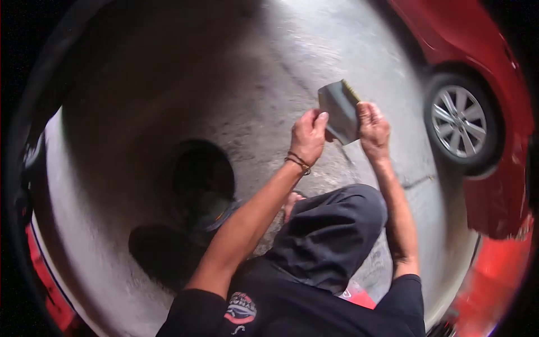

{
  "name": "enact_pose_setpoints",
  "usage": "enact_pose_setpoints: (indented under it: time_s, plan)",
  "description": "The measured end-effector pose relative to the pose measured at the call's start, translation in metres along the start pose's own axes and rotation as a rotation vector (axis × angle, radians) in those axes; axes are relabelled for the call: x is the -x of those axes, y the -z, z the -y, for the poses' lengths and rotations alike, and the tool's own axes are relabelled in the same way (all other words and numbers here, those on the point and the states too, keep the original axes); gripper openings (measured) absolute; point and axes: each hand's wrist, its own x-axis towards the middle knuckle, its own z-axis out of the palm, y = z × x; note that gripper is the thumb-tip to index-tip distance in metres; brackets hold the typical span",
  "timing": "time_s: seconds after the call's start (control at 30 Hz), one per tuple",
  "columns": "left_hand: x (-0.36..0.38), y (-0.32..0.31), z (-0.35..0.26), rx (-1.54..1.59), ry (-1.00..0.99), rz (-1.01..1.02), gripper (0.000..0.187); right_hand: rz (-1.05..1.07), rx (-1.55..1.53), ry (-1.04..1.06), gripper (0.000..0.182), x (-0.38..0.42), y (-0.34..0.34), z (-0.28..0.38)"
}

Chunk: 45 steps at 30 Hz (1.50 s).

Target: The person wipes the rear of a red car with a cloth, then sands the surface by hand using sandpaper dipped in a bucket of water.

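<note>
A stiff-looking grey sheet (338,109) with a yellowish edge, much like a piece of sandpaper, is held up in front of me above the floor. My left hand (309,135) pinches its lower left side, thumb on top. On the opposite side, the fingers of my right hand (374,128) are closed around the right edge. The sheet appears bent or folded, and motion blurs its surface. A thin cord bracelet (297,162) circles my left wrist.
A red car (449,31) with a silver-spoked wheel (459,121) stands to the right on the concrete floor (258,101). A dark round shape (202,168), possibly a bucket, is at my left. My bent knee (359,208) is below my hands. A red surface (488,286) shows at lower right.
</note>
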Motion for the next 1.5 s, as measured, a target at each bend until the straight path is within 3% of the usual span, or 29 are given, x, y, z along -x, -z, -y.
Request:
enact_pose_setpoints:
  time_s: [0.03,0.07,0.13,0.23,0.33,0.4,0.43,0.5,0.57,0.63,0.77,0.87,0.97,1.03,1.13,1.2,1.27,1.37,1.47,1.5]
  plan:
    - [0.003,0.018,-0.014,0.133,-0.019,-0.012,0.025,0.097,-0.090,0.026,0.033,-0.008,-0.007,0.028]
    - [0.007,0.037,-0.025,0.179,-0.050,-0.057,0.024,0.192,0.062,0.213,0.033,-0.015,-0.009,0.063]
    - [0.024,0.075,-0.050,0.068,-0.209,-0.250,0.020,0.397,0.201,0.278,0.023,-0.014,-0.023,0.138]
    - [0.060,0.152,-0.071,-0.411,-0.495,-0.502,0.019,0.488,0.207,0.582,0.022,-0.014,-0.068,0.174]
    - [0.117,0.219,-0.095,-0.377,-0.106,-0.366,0.027,0.543,0.015,0.663,0.021,0.023,-0.141,0.189]
    - [0.134,0.272,-0.039,-0.686,-0.215,-0.470,0.032,0.490,0.461,0.698,0.027,0.067,-0.213,0.183]
    - [0.141,0.300,-0.004,-0.840,-0.256,-0.532,0.034,0.540,0.420,0.624,0.030,0.091,-0.232,0.201]
    - [0.144,0.335,0.039,-1.140,-0.080,-0.492,0.036,0.650,0.371,0.541,0.038,0.130,-0.259,0.216]
    - [0.137,0.356,0.061,-1.386,0.339,-0.239,0.038,0.721,0.419,0.397,0.039,0.151,-0.292,0.195]
    - [0.126,0.346,0.052,-1.329,0.558,-0.216,0.033,0.710,0.521,0.153,0.037,0.166,-0.340,0.148]
    - [0.112,0.338,0.077,-1.094,0.816,-0.356,0.033,0.747,0.464,0.121,0.027,0.185,-0.371,0.111]
    - [0.116,0.344,0.105,-1.195,0.737,-0.320,0.036,0.929,0.518,0.220,0.030,0.194,-0.384,0.094]
    - [0.120,0.349,0.128,-1.168,0.548,-0.445,0.037,0.812,0.404,0.359,0.036,0.210,-0.406,0.053]
    - [0.111,0.354,0.135,-1.107,0.631,-0.406,0.038,0.701,0.374,0.410,0.038,0.220,-0.420,0.027]
    - [0.101,0.355,0.120,-1.181,0.526,-0.444,0.040,0.466,0.335,0.508,0.040,0.205,-0.446,0.014]
    - [0.098,0.359,0.118,-1.306,0.500,-0.366,0.040,0.540,0.375,0.433,0.039,0.186,-0.432,0.043]
    - [0.090,0.371,0.142,-1.454,0.574,-0.153,0.040,0.837,0.485,0.204,0.035,0.163,-0.391,0.100]
    - [0.097,0.373,0.086,-1.215,0.600,-0.098,0.037,0.930,0.681,0.341,0.028,0.137,-0.354,0.145]
    - [0.127,0.357,0.015,-1.205,0.491,-0.180,0.035,0.897,0.658,0.750,0.025,0.120,-0.341,0.133]
    - [0.136,0.356,0.014,-1.149,0.351,-0.265,0.035,0.880,0.617,0.666,0.026,0.116,-0.326,0.145]
